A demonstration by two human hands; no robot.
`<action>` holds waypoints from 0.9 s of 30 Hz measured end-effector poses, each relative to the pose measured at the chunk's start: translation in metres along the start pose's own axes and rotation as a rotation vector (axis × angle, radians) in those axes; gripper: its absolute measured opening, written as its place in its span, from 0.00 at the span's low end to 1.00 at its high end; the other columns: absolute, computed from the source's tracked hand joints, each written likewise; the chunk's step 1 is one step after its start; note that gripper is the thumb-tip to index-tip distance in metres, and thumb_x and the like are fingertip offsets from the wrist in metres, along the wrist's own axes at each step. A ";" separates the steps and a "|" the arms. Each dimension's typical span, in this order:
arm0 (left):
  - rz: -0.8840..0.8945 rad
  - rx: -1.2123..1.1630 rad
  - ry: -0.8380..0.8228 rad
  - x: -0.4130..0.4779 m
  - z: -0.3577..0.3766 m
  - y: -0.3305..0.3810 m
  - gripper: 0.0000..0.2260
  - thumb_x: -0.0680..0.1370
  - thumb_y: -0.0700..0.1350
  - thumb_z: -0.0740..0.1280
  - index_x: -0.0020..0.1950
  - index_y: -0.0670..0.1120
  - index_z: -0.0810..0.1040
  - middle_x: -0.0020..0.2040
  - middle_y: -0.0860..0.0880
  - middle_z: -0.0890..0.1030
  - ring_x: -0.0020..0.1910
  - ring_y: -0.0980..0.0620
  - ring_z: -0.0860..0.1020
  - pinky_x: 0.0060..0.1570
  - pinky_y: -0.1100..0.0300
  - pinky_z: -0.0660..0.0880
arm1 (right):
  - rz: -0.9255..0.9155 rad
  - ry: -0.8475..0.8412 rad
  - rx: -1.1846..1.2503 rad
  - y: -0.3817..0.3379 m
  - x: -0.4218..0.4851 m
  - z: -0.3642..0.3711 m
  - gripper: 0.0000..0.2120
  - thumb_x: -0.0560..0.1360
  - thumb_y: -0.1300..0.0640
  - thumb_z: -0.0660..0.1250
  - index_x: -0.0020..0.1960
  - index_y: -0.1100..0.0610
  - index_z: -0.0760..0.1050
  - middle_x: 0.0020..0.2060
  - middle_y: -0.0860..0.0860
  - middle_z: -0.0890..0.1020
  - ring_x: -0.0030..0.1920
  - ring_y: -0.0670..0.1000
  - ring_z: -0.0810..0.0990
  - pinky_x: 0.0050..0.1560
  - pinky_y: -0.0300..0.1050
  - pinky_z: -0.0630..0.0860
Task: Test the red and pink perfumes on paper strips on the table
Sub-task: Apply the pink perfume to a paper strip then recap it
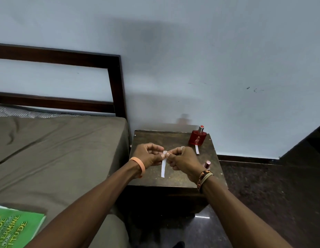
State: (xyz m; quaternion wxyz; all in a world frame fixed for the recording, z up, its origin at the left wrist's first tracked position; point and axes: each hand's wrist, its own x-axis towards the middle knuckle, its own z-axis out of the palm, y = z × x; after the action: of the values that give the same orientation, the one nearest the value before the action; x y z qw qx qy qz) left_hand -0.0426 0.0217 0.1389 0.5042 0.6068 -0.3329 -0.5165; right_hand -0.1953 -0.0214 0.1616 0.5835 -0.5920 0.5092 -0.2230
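Head view: both hands are seen meeting over the small dark table (173, 138), with one paper strip held between them.
Left hand (148, 155): the fingers are curled in, and the top end of the held strip (163, 167) is pinched between thumb and fingertips.
Right hand (184, 161): the same top end is pinched by thumb and forefinger. The other fingers are curled under and nothing else is held.
Step in hand (judged): a fresh strip is being readied, probably for the pink perfume (207, 164), since a second strip (197, 149) is already laid at the red perfume (197, 138).
Doing it well: the strip is best gripped by its top end only, so the free lower end is kept clean for the spray. One hand has to be freed for the bottle. The nozzle should be aimed away from the second strip so the scents are not mixed.
Held strip, look: white, narrow and flat, hung down from the pinch over the table's middle. Whether its lower tip touches the wood cannot be told.
Red perfume, place: stood upright at the table's back right corner, near the wall, with the second strip's end touching or tucked under its base.
Pink perfume, place: only a rosy cap is shown, just behind the right wrist at the table's right edge.
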 end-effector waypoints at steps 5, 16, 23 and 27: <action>-0.037 0.058 0.017 0.029 -0.014 -0.028 0.08 0.70 0.30 0.71 0.48 0.37 0.80 0.44 0.36 0.81 0.42 0.44 0.82 0.42 0.53 0.82 | 0.066 -0.016 -0.033 0.023 0.038 0.018 0.06 0.77 0.62 0.68 0.42 0.61 0.80 0.34 0.56 0.81 0.33 0.49 0.75 0.32 0.40 0.72; -0.006 0.356 0.112 0.119 -0.037 -0.066 0.07 0.72 0.34 0.72 0.48 0.43 0.80 0.40 0.44 0.83 0.39 0.48 0.82 0.40 0.56 0.82 | 0.054 0.051 -0.313 0.059 0.143 0.056 0.10 0.77 0.58 0.65 0.41 0.61 0.80 0.37 0.57 0.84 0.38 0.56 0.81 0.42 0.55 0.80; 0.066 0.471 0.170 0.177 -0.036 -0.078 0.07 0.72 0.34 0.71 0.49 0.40 0.80 0.39 0.45 0.82 0.37 0.54 0.79 0.39 0.67 0.78 | 0.052 0.102 -0.399 0.072 0.202 0.061 0.08 0.77 0.56 0.64 0.43 0.57 0.79 0.38 0.54 0.82 0.38 0.53 0.78 0.40 0.50 0.76; 0.069 0.510 0.176 0.200 -0.027 -0.089 0.06 0.73 0.36 0.71 0.49 0.41 0.81 0.41 0.44 0.83 0.36 0.57 0.77 0.36 0.73 0.73 | 0.055 0.125 -0.455 0.079 0.222 0.054 0.07 0.77 0.55 0.65 0.41 0.55 0.78 0.40 0.54 0.82 0.43 0.55 0.81 0.44 0.53 0.79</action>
State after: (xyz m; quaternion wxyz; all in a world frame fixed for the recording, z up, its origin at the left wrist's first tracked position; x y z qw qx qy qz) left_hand 0.0220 -0.1322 -0.0055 0.3793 0.7450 -0.4275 -0.3439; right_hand -0.0911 -0.1720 0.0039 0.4082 -0.6791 0.5975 -0.1228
